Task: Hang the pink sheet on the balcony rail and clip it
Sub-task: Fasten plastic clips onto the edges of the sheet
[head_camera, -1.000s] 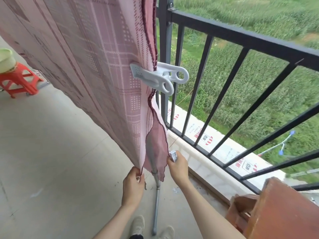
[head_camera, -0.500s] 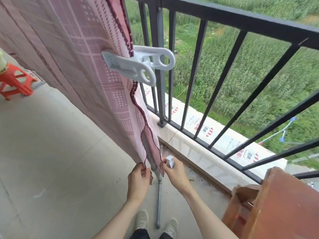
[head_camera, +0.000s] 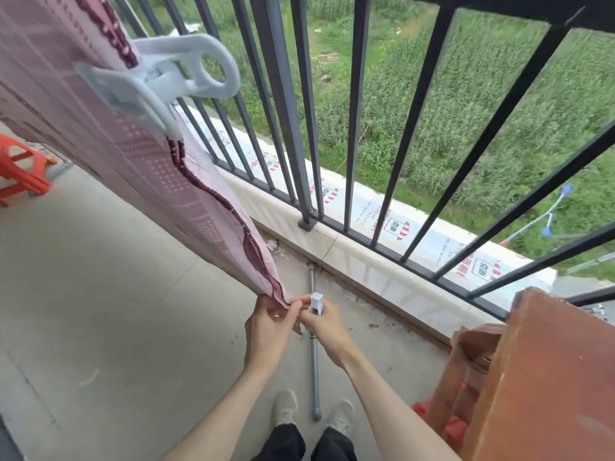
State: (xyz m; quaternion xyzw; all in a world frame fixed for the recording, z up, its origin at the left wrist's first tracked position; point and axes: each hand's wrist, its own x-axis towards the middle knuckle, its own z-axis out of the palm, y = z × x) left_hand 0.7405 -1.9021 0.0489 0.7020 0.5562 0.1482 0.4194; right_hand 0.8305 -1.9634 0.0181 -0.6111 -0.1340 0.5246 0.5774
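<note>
The pink sheet (head_camera: pixel 109 128) with a dark red hem hangs down across the left of the view, in front of the black balcony rail (head_camera: pixel 283 94). A large white clip (head_camera: pixel 159 78) grips its edge near the top. My left hand (head_camera: pixel 269 327) pinches the sheet's bottom corner low over the floor. My right hand (head_camera: pixel 324 322) is right beside it, fingers touching the same corner and curled round a small white clip (head_camera: pixel 316 302).
A grey metal pipe (head_camera: pixel 314 361) lies on the concrete floor between my shoes. A red-brown wooden piece of furniture (head_camera: pixel 539 377) stands at the right. An orange plastic stool (head_camera: pixel 20 171) sits far left. Green fields lie beyond the rail.
The view tilted down and both hands came together at the sheet's bottom corner; my right hand moved in against my left, with the small clip raised beside the corner.
</note>
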